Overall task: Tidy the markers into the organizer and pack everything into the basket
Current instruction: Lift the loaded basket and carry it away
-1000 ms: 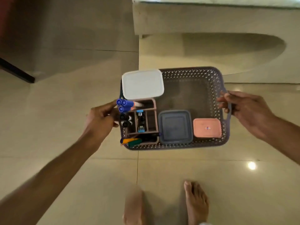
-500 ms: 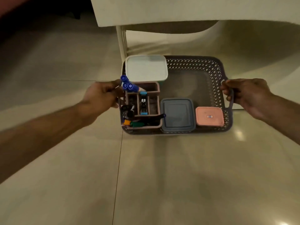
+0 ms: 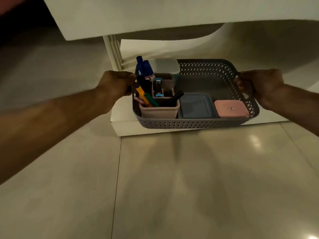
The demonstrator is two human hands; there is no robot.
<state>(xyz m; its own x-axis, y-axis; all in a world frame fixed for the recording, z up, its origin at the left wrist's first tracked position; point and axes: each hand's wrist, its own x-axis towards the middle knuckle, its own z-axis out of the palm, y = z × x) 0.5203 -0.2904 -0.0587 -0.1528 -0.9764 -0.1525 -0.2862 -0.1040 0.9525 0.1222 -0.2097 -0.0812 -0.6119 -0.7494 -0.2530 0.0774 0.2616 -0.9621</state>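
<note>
The person is holding a grey perforated basket (image 3: 198,124) by its two short ends, out in front of the body and above a low white ledge (image 3: 124,125) at the edge of the tiled floor (image 3: 172,187). The left hand (image 3: 117,83) is gripping the basket's left end, fingers curled shut around its rim just beside the markers; the right hand (image 3: 260,85) is wrapping closed around the handle at the right end. Both arms are reaching forward, with the basket sitting between the hands. Inside the basket, a pink organizer (image 3: 158,109) is occupying the left side. Two blue markers (image 3: 144,67) are standing up at its far left corner, and a yellow marker (image 3: 141,93), a green marker (image 3: 151,99) and a black marker (image 3: 175,98) are leaning in its near compartment; further dark items are showing behind them, too dim to count. A blue-and-silver stapler (image 3: 158,87) is standing in a middle compartment. Behind the organizer, one white-lidded container (image 3: 166,66) is resting at the far left. To the organizer's right, one flat box with a blue-grey lid (image 3: 196,106) is lying along the near wall, and just beside it one smaller pink box (image 3: 231,108) is sitting in the near right corner. A white table (image 3: 155,14) is overhanging the scene, with one leg (image 3: 113,52) standing behind the basket.
</note>
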